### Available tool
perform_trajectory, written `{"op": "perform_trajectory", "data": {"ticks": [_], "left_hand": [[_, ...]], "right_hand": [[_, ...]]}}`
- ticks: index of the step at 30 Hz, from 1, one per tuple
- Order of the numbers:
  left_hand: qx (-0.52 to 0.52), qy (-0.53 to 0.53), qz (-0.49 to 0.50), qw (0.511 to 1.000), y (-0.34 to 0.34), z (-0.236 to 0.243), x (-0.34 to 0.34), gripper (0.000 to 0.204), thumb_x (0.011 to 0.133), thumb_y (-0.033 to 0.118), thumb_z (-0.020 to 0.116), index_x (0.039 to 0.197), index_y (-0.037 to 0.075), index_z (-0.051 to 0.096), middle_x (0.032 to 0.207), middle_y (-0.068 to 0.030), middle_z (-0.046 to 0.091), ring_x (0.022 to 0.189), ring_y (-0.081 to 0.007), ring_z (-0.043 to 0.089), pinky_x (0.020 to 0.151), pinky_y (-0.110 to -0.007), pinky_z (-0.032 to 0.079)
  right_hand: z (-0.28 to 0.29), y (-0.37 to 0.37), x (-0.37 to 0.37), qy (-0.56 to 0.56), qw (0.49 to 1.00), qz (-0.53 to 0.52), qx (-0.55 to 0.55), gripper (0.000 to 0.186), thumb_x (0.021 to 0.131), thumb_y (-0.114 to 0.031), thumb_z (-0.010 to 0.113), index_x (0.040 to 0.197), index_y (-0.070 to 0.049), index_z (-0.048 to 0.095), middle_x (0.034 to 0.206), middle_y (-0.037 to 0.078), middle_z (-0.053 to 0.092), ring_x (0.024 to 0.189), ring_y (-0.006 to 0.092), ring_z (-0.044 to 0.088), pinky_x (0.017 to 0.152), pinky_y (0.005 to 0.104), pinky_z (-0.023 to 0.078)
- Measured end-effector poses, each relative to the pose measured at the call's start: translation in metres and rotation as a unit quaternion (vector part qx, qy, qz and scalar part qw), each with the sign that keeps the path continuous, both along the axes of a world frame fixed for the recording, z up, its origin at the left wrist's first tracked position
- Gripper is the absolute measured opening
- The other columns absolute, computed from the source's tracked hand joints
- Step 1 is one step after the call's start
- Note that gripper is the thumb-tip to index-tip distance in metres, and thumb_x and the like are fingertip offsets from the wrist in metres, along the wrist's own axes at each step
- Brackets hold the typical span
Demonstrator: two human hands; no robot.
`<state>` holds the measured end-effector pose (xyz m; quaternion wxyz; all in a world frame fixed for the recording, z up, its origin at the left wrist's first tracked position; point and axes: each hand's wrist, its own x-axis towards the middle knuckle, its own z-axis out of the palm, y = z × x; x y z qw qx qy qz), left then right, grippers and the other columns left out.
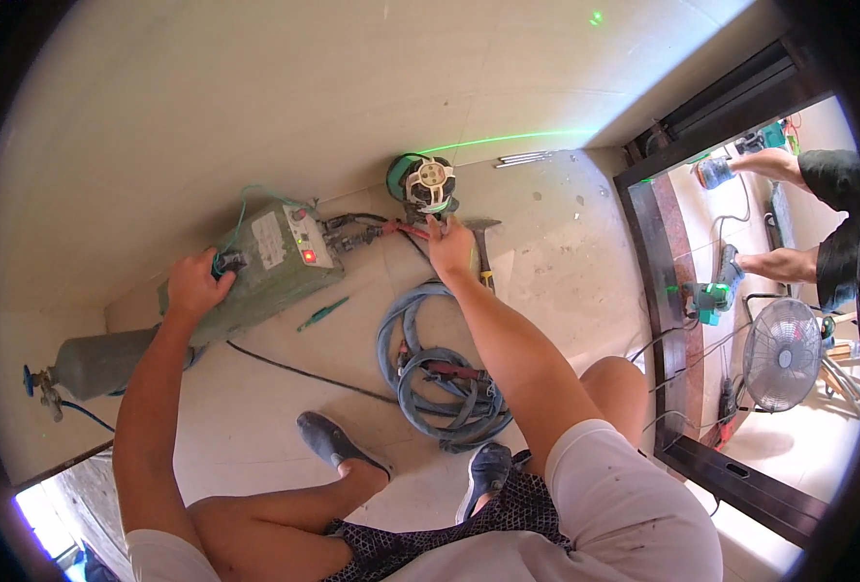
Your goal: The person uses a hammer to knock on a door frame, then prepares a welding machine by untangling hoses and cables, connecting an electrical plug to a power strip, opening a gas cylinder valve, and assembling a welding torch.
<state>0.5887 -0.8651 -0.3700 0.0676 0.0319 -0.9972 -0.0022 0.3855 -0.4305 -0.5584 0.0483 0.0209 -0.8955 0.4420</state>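
My left hand (195,283) is closed round the dark handle on top of a green welding machine (270,276), where a teal cord is looped. A red light glows on the machine's front panel. My right hand (452,247) reaches forward, its fingers pinched at the lower edge of a laser level (430,179) with a white frame and green parts. The exact grip is partly hidden by the fingers. Just left of those fingertips lies a red-handled clamp (406,230) on a cable. A hammer-like tool (485,247) lies right of the hand.
A coiled blue-grey hose (420,320) lies before my feet. Near it is a green pen-like tool (323,313). A grey gas cylinder (105,364) lies left; thin rods (524,158) rest by the wall. Beyond the dark door frame (648,262) stand a fan (784,354) and another person's legs (779,262).
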Motion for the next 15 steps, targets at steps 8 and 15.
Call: {"op": "perform_trajectory", "data": {"ticks": [8, 15], "left_hand": [[0.011, -0.020, 0.006, 1.000, 0.011, 0.009, -0.005, 0.042, 0.073, 0.033, 0.085, 0.096, 0.000, 0.071, 0.087, -0.0228, 0.072, 0.080, -0.0457, 0.069, 0.070, -0.055, 0.056], [0.013, -0.030, 0.023, 0.999, 0.008, 0.016, 0.008, 0.044, 0.074, 0.033, 0.083, 0.101, 0.000, 0.073, 0.087, -0.0214, 0.073, 0.081, -0.0444, 0.070, 0.071, -0.054, 0.057]], "right_hand": [[-0.024, -0.003, -0.012, -0.120, 0.969, 0.018, -0.213, 0.038, 0.109, -0.029, 0.063, 0.090, 0.004, 0.067, 0.071, 0.018, 0.070, 0.057, 0.0299, 0.067, 0.060, 0.0452, 0.052], [0.001, -0.007, 0.014, -0.175, 0.948, -0.061, -0.258, 0.038, 0.108, -0.035, 0.064, 0.111, 0.003, 0.068, 0.083, 0.017, 0.070, 0.073, 0.0266, 0.068, 0.069, 0.0430, 0.053]]}}
